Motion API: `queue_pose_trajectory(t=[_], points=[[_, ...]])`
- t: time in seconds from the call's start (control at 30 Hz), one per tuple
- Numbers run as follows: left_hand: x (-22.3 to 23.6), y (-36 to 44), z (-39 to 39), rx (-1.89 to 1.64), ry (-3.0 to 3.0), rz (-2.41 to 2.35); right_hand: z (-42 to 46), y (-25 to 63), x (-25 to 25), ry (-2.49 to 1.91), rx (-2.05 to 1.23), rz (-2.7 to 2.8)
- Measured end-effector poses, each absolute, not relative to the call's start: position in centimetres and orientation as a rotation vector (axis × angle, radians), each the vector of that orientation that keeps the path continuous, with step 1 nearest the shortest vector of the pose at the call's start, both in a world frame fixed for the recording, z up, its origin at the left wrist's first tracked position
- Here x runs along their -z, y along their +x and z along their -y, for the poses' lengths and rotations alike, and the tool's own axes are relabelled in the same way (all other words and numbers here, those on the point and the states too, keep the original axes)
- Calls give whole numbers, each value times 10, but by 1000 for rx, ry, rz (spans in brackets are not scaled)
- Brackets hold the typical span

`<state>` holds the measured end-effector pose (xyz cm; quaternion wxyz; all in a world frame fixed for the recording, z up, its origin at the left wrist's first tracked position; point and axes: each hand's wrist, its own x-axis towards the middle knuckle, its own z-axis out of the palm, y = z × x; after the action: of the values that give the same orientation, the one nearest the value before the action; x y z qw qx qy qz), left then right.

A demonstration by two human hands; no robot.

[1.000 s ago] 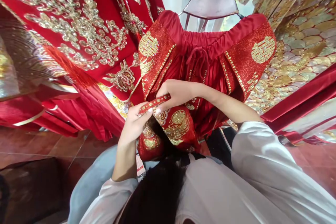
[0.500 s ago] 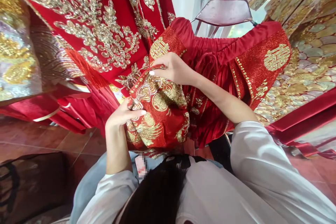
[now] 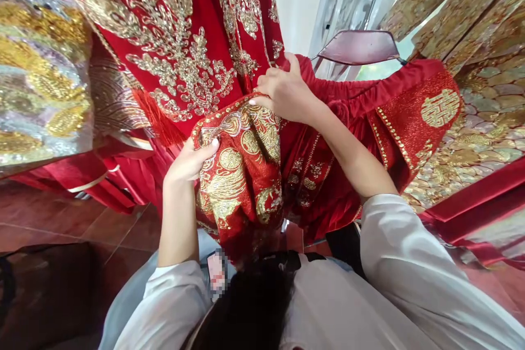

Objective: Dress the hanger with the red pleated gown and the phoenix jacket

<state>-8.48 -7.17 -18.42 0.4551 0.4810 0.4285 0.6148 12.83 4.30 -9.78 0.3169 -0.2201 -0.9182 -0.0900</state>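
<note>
Both my hands hold a red garment (image 3: 234, 183) with gold embroidery and a beaded edge, bunched in front of me. My left hand (image 3: 185, 163) grips its left side, thumb on top and the fingers hidden behind the cloth. At the upper edge, my right hand (image 3: 287, 92) pinches the cloth with its thumb, while one finger points up. Just right of it hangs a red pleated skirt (image 3: 348, 175) with a gathered waistband and a gold emblem, on a hanger (image 3: 359, 47). My right forearm crosses in front of this skirt.
A long red garment (image 3: 200, 5) with gold sequins hangs at upper left, beside a silver-and-gold one (image 3: 45, 76). Gold scale-patterned garments (image 3: 484, 93) hang at right. A dark bag-like object (image 3: 45, 290) rests on the tiled floor (image 3: 123, 229). A phone-like object (image 3: 216, 272) lies by my lap.
The garment's beaded edge is drawn straighter between my hands. My right hand has shifted right and raised a finger, now covering the skirt's left emblem. The view has shifted, so the hangings appear lower.
</note>
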Motion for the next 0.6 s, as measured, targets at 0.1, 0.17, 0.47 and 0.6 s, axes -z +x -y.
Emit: queue_pose_trajectory(t=[0.1, 0.17, 0.47, 0.6], points=[[189, -90, 65, -1643, 1272, -1055, -29, 147, 90, -545, 146, 2520], [191, -90, 58, -1719, 1326, -1048, -11, 160, 85, -541, 107, 2527], [158, -23, -37, -1733, 1558, -964, 30, 197, 103, -589, 116, 2206], [96, 12, -81, -1623, 1796, -1050, 18, 215, 110, -691, 83, 1935]])
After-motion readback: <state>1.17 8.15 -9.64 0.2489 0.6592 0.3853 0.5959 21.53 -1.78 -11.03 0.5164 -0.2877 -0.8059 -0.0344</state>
